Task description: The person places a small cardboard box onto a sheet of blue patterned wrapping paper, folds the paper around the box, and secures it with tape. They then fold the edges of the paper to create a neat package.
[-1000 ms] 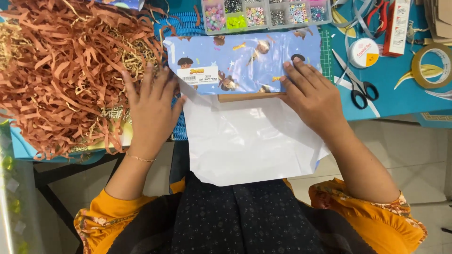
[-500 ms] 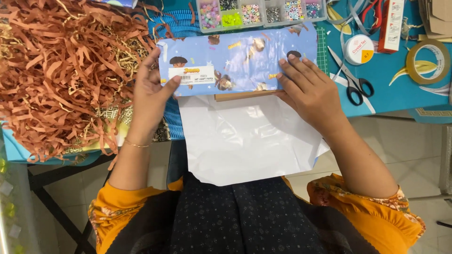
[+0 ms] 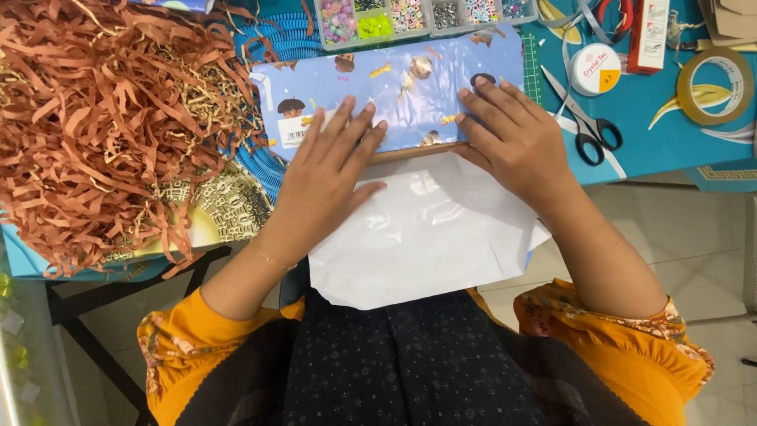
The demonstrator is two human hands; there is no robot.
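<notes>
Under the left hand's grip [image 3: 327, 170] and the right hand's grip [image 3: 512, 138], the lower middle of the blue patterned wrapping paper [image 3: 394, 95] is covered, and the brown item [image 3: 418, 151] it wraps shows only as a thin edge between them. Beyond the grips, the bead box [image 3: 426, 16] is cut off by the top edge. To the right of the right grip, the tape roll [image 3: 714, 87] is clipped by the picture's side.

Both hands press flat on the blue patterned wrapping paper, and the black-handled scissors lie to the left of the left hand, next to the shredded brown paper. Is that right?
Not quite. The black-handled scissors lie on the blue table right of the right hand, away from the shredded brown paper. The head view shows this. Both the left hand and the right hand do press flat on the blue patterned wrapping paper.
</notes>
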